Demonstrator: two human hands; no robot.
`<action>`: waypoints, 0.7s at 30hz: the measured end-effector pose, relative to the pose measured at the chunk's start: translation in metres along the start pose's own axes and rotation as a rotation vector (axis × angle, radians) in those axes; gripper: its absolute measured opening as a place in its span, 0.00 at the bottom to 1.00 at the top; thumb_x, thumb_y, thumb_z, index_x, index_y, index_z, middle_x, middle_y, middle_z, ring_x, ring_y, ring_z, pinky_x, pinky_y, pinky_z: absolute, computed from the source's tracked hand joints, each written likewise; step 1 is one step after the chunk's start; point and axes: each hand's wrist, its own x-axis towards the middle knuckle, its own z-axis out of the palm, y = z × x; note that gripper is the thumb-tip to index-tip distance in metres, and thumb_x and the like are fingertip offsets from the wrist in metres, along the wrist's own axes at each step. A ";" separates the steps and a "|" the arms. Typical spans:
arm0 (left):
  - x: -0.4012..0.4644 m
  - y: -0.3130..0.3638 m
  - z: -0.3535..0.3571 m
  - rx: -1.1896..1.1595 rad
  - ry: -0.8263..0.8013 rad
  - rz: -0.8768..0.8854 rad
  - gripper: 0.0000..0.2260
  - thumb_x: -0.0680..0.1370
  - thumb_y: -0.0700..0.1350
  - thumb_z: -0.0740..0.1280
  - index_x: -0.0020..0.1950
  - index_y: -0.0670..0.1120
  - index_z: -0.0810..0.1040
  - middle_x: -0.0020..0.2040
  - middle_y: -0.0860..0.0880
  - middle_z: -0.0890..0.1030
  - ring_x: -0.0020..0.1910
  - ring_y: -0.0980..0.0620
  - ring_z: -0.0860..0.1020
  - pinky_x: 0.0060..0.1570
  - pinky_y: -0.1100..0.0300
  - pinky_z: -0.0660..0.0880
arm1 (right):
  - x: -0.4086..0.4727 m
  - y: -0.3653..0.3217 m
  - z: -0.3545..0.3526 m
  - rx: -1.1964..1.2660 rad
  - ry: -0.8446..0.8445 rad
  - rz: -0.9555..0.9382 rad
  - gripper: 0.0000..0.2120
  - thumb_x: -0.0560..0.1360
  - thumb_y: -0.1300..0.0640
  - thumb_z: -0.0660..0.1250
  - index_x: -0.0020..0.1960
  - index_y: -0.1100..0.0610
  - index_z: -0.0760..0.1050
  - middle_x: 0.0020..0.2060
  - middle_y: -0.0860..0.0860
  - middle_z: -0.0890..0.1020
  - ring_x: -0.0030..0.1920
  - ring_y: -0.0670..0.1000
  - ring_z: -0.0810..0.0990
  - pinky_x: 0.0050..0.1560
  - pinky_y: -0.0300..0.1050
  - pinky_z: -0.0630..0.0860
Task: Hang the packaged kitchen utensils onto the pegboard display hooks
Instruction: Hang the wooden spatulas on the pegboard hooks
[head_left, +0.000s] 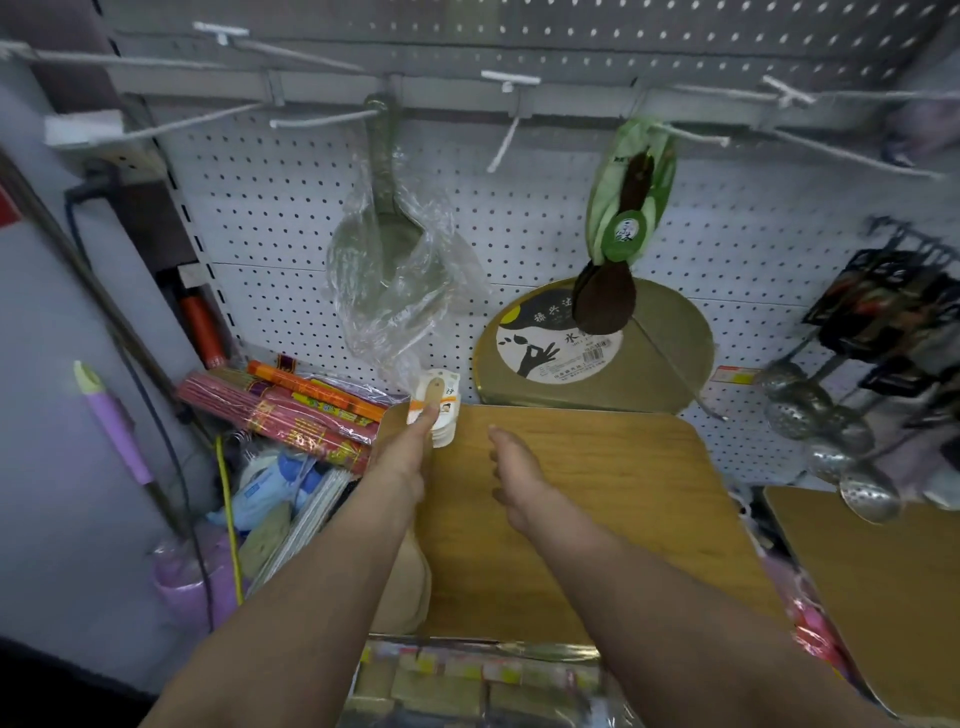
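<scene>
My left hand (408, 457) grips a stack of pale wooden rice paddles (439, 402) by their handles; the labelled handle ends stick up past my fingers, and the wide paddle blades (402, 582) hang below my wrist. My right hand (517, 480) hovers beside it over a wooden cutting board (597, 493), fingers loosely curled and holding nothing. On the white pegboard (545, 208) above, a grey scoop in clear plastic wrap (389, 234) hangs on one hook, and dark wooden spoons in green packaging (626, 218) hang on another. A bare white hook (501, 148) sticks out between them.
A round gold-edged board with a printed label (587, 353) leans on the pegboard. Metal ladles and skimmers (826, 436) hang at the right. Bundles of red incense sticks (291, 410) and other packets lie at the left. A second wooden board (883, 582) is at the lower right.
</scene>
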 end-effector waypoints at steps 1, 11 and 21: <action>-0.007 -0.006 0.008 -0.030 0.012 0.028 0.26 0.74 0.56 0.75 0.66 0.44 0.76 0.52 0.48 0.80 0.47 0.51 0.77 0.48 0.54 0.73 | -0.010 -0.001 -0.014 0.008 0.000 -0.012 0.23 0.81 0.43 0.61 0.73 0.50 0.69 0.71 0.52 0.72 0.68 0.55 0.71 0.66 0.52 0.67; -0.143 -0.110 0.151 -0.009 -0.282 0.097 0.25 0.78 0.49 0.71 0.73 0.46 0.69 0.72 0.41 0.71 0.71 0.44 0.70 0.67 0.48 0.72 | -0.120 0.019 -0.215 0.137 0.069 -0.125 0.30 0.79 0.40 0.64 0.76 0.54 0.67 0.73 0.54 0.70 0.72 0.55 0.68 0.72 0.57 0.67; -0.283 -0.245 0.334 0.202 -0.584 0.084 0.21 0.79 0.49 0.70 0.70 0.46 0.72 0.74 0.44 0.71 0.73 0.46 0.69 0.70 0.51 0.70 | -0.243 0.057 -0.465 0.198 0.293 -0.210 0.30 0.80 0.40 0.62 0.77 0.55 0.66 0.74 0.55 0.69 0.71 0.56 0.70 0.69 0.54 0.68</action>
